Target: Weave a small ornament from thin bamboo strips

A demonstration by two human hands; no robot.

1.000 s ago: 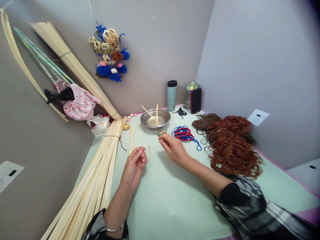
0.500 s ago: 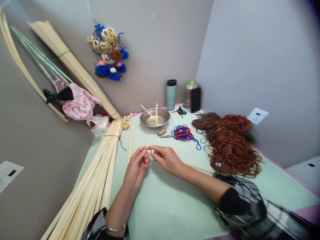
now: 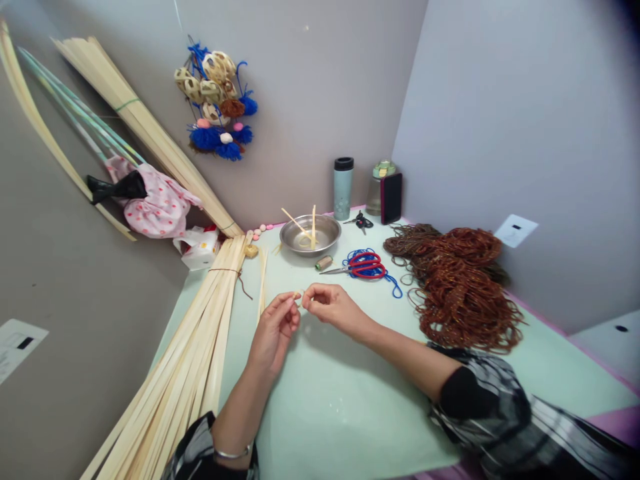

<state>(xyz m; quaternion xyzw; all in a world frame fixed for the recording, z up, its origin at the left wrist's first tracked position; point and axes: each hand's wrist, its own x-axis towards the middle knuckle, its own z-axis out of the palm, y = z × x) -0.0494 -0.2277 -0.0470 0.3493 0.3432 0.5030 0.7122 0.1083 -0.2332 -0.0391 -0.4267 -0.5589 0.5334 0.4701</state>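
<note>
Pinching a pale strip (image 3: 297, 296), the left hand (image 3: 275, 331) faces the right hand (image 3: 337, 310), whose bent fingers press together.

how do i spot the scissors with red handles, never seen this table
On the pale green table, find the metal bowl near the back wall. In front of it and to the right is a tangle of blue cord, with the scissors lying on top. Their red handle loops set them apart from the cord and the little spool near their blade tips.

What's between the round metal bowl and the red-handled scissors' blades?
The head view shows a small beige spool, greenish at one end, between the bowl and the scissors' blades.
</note>
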